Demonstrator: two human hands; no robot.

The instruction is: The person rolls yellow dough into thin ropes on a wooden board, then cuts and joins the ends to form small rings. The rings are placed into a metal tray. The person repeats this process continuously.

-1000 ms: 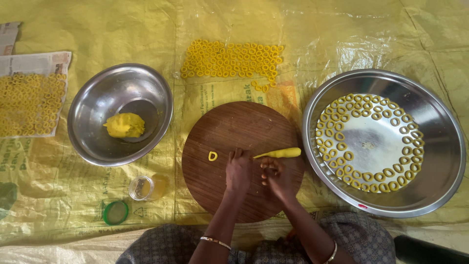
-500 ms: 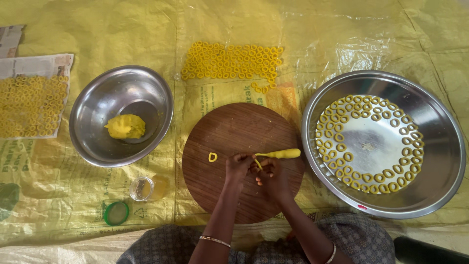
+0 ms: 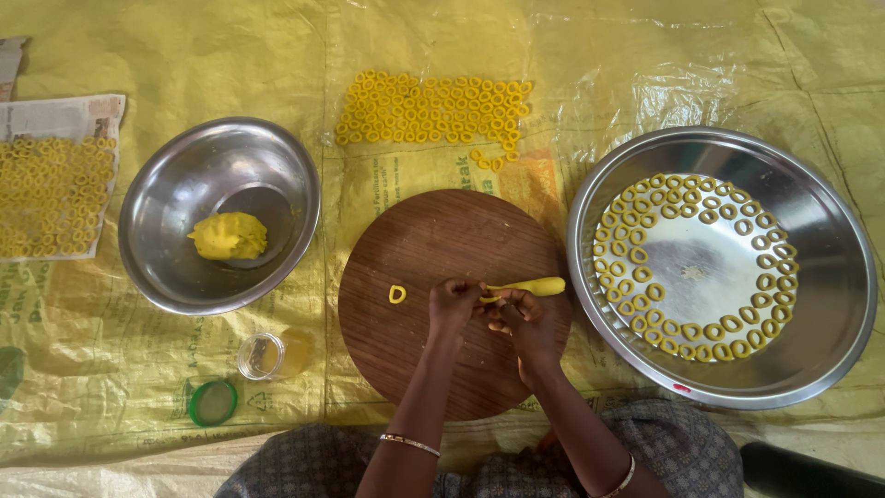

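on the round wooden board [image 3: 433,249], left hand [image 3: 452,304] and right hand [image 3: 525,323] pinch the dough rope [image 3: 530,288]; uneven pull may snap it.

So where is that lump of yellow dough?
In the head view, the dough lump sits in the steel bowl at the left, beside the round wooden board.

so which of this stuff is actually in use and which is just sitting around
In use:
left hand and right hand, pinching the yellow dough strip
round wooden board
single dough ring on the board

Lying about:
steel bowl with dough lump
wide steel tray of rings
small jar
green lid
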